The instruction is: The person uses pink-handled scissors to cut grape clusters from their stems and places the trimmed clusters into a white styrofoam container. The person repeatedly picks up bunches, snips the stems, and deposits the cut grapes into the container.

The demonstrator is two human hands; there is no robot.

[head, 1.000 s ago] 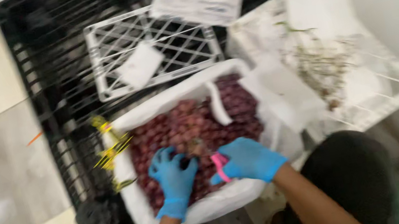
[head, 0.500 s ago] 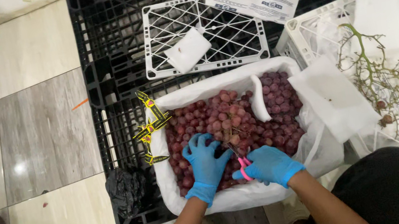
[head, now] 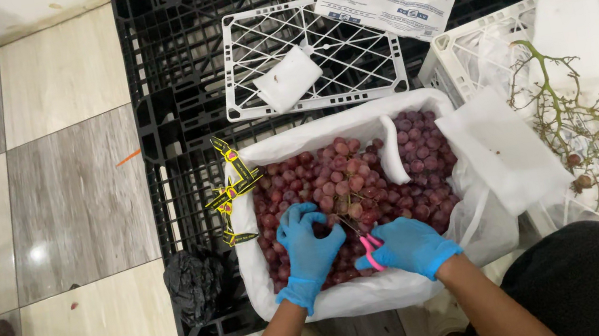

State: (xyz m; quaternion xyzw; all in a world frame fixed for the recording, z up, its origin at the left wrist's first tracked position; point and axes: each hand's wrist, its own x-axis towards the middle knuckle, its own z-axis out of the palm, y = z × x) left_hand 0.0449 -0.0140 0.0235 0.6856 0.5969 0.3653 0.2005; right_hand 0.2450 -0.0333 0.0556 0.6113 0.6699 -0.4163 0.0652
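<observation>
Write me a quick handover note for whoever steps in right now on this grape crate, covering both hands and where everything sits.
Left hand: blue glove, fingers curled on the red grapes in the lined crate.
Right hand: blue glove, gripping pink-handled scissors pointed into a bunch.
Grapes fill the lined crate on the black pallet.
A bare, stripped stem lies in the white crate on the right, with white pads.
A white crate lid lies behind, with a small pad on it.
Done: at least one bunch is stripped.
Left: most of the grapes are in the crate; whether they are on stems is hard to tell.
</observation>
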